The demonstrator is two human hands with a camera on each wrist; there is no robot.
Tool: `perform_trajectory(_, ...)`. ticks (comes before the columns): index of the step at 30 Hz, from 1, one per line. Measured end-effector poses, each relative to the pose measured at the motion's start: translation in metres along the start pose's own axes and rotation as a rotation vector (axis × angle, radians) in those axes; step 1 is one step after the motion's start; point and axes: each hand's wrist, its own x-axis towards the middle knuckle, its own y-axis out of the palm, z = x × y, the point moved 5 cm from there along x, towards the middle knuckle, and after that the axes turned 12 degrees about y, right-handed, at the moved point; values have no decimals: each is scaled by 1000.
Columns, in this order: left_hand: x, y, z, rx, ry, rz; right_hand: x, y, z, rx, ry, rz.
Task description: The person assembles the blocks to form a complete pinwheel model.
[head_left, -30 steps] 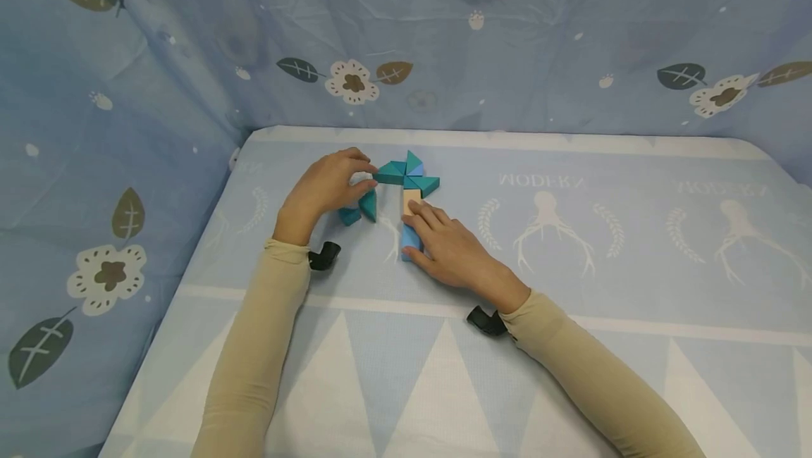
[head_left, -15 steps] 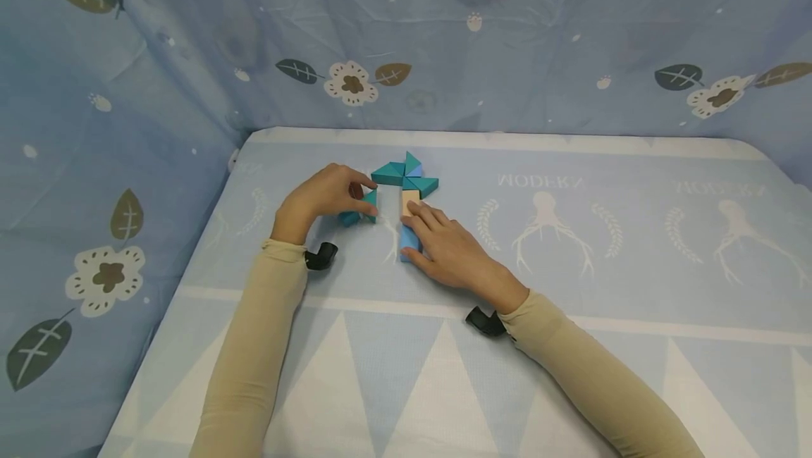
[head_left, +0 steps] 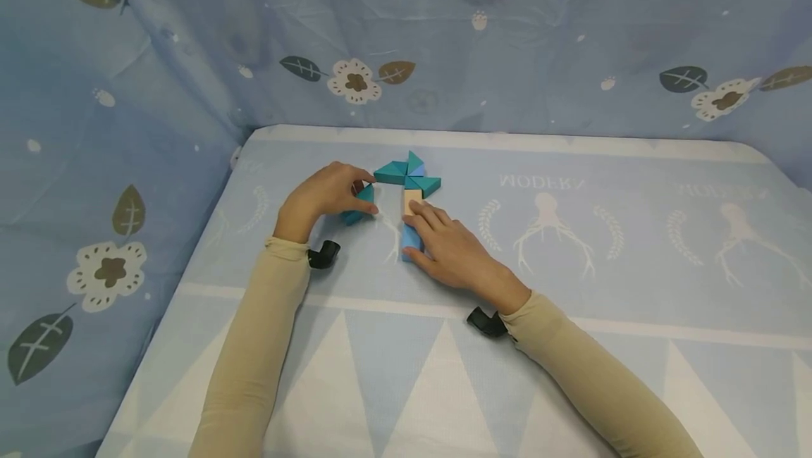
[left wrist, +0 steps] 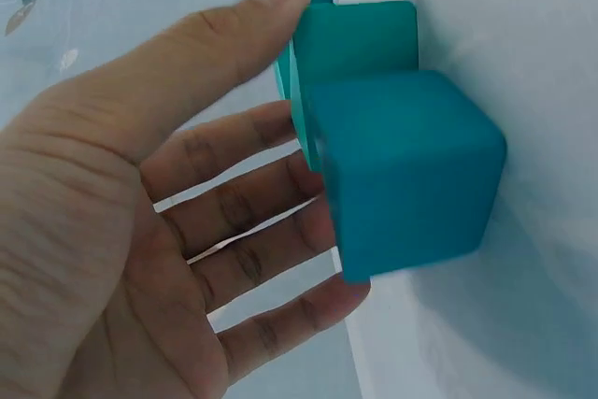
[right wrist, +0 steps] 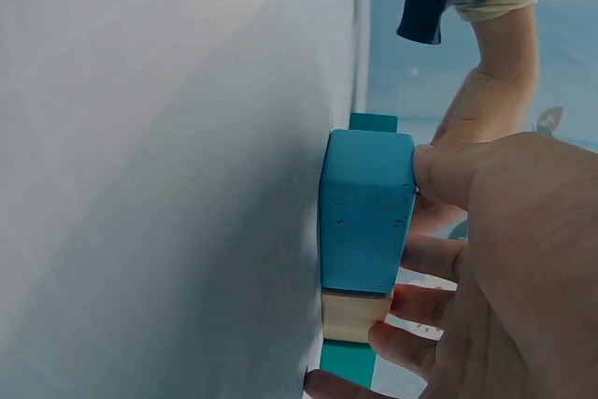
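Note:
My left hand (head_left: 325,192) pinches a teal triangular block (head_left: 366,193) between thumb and fingers. Right beside it, a second teal block (head_left: 352,218) shows its square face large in the left wrist view. Spread over a row of blocks, my right hand (head_left: 447,250) rests its fingertips on the tan block (head_left: 412,196) and its thumb on the blue block (right wrist: 367,212). Above the tan block, several teal triangular blocks (head_left: 391,172) and a light blue one (head_left: 416,170) meet at one point in a pinwheel shape. The hand covers part of the row.
A patterned cloth (head_left: 571,232) covers the table. Blue printed fabric (head_left: 507,42) rises behind it and at the left. Black wrist-worn devices (head_left: 325,254) sit below both wrists, near the tan sleeves.
My left hand has come down and back from the pinwheel's left blade to the loose teal blocks, now gripping one, which has turned and shifted slightly left. The right hand stays put.

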Motion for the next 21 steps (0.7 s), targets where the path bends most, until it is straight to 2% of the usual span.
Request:
perform_trajectory(8, -11, -11, 20, -13, -105, -7, 0, -1, -1, 20, 2, -5)
perform_trajectory(15, -18, -14, 34, -47, -104, -20, 0, 1, -2, 28, 3, -2)
perform_trajectory(21, -26, -15, 43, -47, -130, -31, 0, 0, 1, 36, -7, -5)
